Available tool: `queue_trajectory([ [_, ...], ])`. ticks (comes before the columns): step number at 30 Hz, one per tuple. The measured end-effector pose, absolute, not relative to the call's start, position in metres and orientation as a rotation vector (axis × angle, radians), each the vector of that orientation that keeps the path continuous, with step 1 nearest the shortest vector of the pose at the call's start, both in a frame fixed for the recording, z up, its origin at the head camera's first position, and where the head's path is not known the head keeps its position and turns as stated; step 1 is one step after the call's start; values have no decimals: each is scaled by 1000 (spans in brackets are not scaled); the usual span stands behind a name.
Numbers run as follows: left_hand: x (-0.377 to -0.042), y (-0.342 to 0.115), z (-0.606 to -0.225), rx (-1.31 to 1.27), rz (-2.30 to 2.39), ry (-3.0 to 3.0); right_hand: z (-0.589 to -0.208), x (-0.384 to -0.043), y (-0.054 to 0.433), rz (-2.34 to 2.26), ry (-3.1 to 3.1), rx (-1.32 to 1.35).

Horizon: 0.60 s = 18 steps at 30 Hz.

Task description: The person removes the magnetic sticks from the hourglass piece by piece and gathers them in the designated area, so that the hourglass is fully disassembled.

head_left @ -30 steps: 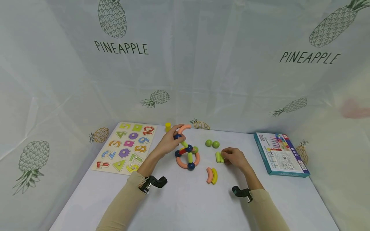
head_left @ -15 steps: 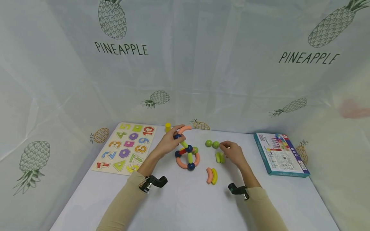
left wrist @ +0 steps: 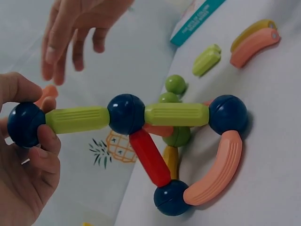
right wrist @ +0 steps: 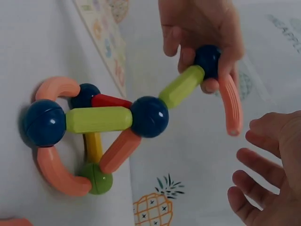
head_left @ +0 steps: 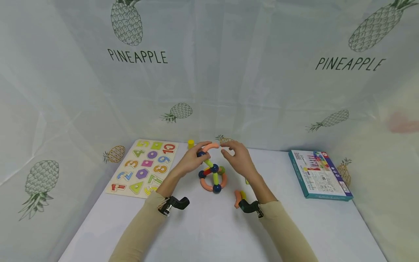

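Observation:
A toy structure of balls and magnetic rods stands on the table, with curved salmon rods [left wrist: 218, 174] in its base ring. Its navy balls [left wrist: 126, 114], green rods [right wrist: 99, 119] and red rod [left wrist: 149, 157] rise from there. At the top, my left hand [head_left: 189, 161] grips a navy ball [right wrist: 207, 59] between thumb and fingers. From that ball a curved salmon rod [right wrist: 231, 106] sticks out, its far end free. My right hand [head_left: 241, 160] hovers beside this end, fingers apart and nothing in them.
Two green balls [left wrist: 175, 84] and short green rods [left wrist: 207, 60] lie beyond the structure. Nearer are a loose salmon rod [head_left: 237, 199] and a yellow one [head_left: 243, 195]. A number puzzle board [head_left: 127, 174] lies left, a teal-edged box [head_left: 320, 175] right, a yellow piece [head_left: 191, 144] at the back.
My right hand has left the short green rods, passed by the green balls, and moved left and up to the salmon rod's end. The left hand keeps its grip.

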<state>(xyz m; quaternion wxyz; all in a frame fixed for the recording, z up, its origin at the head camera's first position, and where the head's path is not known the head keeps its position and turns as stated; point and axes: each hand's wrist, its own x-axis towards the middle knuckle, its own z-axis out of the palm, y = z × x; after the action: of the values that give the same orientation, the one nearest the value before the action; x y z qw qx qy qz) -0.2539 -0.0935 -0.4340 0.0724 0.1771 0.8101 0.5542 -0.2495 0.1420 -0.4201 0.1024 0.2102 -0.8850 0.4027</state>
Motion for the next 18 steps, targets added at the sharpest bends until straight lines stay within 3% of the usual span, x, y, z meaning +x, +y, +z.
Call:
queue_trajectory([
  [5, -255, -94, -433, 573, 1587, 2474, -413, -253, 129, 1050, -2647, 755],
  [18, -258, -91, -434, 719, 1496, 2476, -421, -249, 124, 1155, -2798, 781],
])
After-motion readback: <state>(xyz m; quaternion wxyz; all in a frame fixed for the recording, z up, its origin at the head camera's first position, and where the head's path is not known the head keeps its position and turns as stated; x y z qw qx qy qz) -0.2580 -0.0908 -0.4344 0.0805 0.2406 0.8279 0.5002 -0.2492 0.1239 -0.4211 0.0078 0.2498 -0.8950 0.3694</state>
